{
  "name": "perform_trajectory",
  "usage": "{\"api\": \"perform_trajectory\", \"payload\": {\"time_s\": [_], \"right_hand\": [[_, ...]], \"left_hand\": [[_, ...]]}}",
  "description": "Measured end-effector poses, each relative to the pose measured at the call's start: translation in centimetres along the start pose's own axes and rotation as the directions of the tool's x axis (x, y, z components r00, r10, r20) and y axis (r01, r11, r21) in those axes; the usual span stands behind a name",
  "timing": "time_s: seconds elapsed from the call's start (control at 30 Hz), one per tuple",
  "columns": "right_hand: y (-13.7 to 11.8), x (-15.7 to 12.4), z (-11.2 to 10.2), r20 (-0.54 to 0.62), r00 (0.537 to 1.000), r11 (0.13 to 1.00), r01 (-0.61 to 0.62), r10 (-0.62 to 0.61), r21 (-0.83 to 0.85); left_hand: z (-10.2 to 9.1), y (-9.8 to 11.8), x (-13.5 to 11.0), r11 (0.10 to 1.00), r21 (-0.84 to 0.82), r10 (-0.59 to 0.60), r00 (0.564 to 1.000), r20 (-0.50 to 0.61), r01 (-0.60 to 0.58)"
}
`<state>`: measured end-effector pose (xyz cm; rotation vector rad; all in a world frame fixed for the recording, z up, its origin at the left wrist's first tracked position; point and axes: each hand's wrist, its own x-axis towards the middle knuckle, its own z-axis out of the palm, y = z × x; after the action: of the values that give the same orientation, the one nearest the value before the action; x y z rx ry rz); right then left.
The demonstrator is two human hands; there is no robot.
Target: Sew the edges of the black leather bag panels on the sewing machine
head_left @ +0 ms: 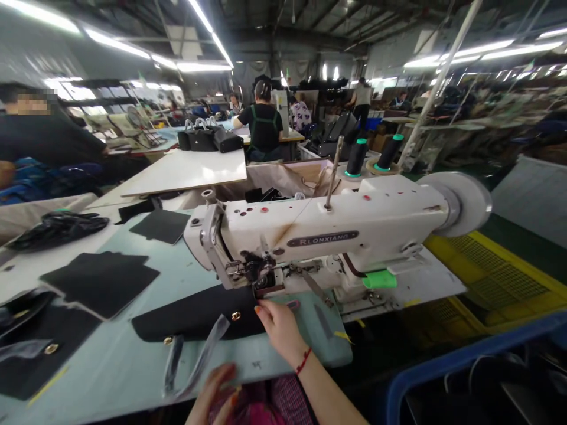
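A white sewing machine (336, 230) stands on the pale green table (133, 366). Under its presser foot lies a long black leather piece (195, 319) with small gold studs. My right hand (279, 327) rests flat on the right end of that piece, fingers stretched toward the needle. My left hand (217, 389) sits low at the table's near edge, fingers loosely curled and blurred, close to a grey strap (208, 348) lying over the piece; I cannot tell whether it holds anything.
Stacks of cut black pieces (100, 280) lie on the left of the table. Thread cones (357, 156) stand behind the machine. A yellow crate (491, 277) sits at the right. Other people work at tables farther back and at the left.
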<state>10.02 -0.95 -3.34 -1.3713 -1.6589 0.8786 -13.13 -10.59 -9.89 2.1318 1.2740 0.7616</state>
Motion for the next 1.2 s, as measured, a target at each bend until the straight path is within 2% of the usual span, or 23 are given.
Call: {"api": "perform_trajectory", "payload": {"time_s": [0.07,0.13,0.23,0.3,0.4,0.5,0.63,0.7,0.93,1.1,1.2], "right_hand": [[-0.7,0.7,0.8,-0.014,1.000,0.999,-0.008,0.008,0.041],[-1.1,1.0,1.6,-0.048,0.998,0.997,-0.028,0.031,0.070],[-1.3,1.1,2.6,-0.101,0.993,0.993,-0.043,0.055,0.113],[-1.3,1.0,2.9,-0.114,0.991,0.986,-0.057,0.075,0.154],[-1.4,0.9,2.9,-0.087,0.988,0.963,-0.103,0.128,0.250],[-1.6,0.8,2.9,-0.018,0.981,0.919,-0.174,0.193,0.353],[-1.7,0.8,3.0,-0.004,0.969,0.887,-0.223,0.246,0.404],[-1.8,0.8,3.1,-0.017,0.970,0.892,-0.217,0.243,0.397],[-2.2,0.8,2.9,-0.026,0.975,0.925,-0.199,0.218,0.324],[-2.6,0.8,2.6,-0.031,0.975,0.930,-0.199,0.219,0.309],[-2.8,0.8,2.5,-0.026,0.973,0.931,-0.212,0.230,0.297]], "left_hand": [[1.1,-2.8,-0.4,0.981,0.189,-0.011,0.979,-0.202,0.051],[0.3,-3.7,1.2,0.936,0.343,0.039,0.944,-0.329,0.081],[-2.6,-3.4,5.3,0.877,0.480,0.173,0.916,-0.363,0.025],[-4.7,-3.4,8.0,0.828,0.557,0.287,0.907,-0.308,-0.073],[-7.6,-3.8,10.9,0.746,0.595,0.428,0.900,-0.081,-0.301],[-9.7,-3.8,12.6,0.706,0.536,0.487,0.867,0.108,-0.463],[-11.0,-3.2,13.5,0.650,0.469,0.605,0.780,0.158,-0.599],[-11.1,-3.0,13.4,0.648,0.452,0.622,0.768,0.152,-0.614],[-11.1,-2.5,12.5,0.728,0.404,0.534,0.828,0.172,-0.554],[-11.2,-2.5,12.6,0.728,0.365,0.568,0.809,0.153,-0.580],[-11.3,-2.3,12.6,0.731,0.370,0.556,0.815,0.165,-0.573]]}}
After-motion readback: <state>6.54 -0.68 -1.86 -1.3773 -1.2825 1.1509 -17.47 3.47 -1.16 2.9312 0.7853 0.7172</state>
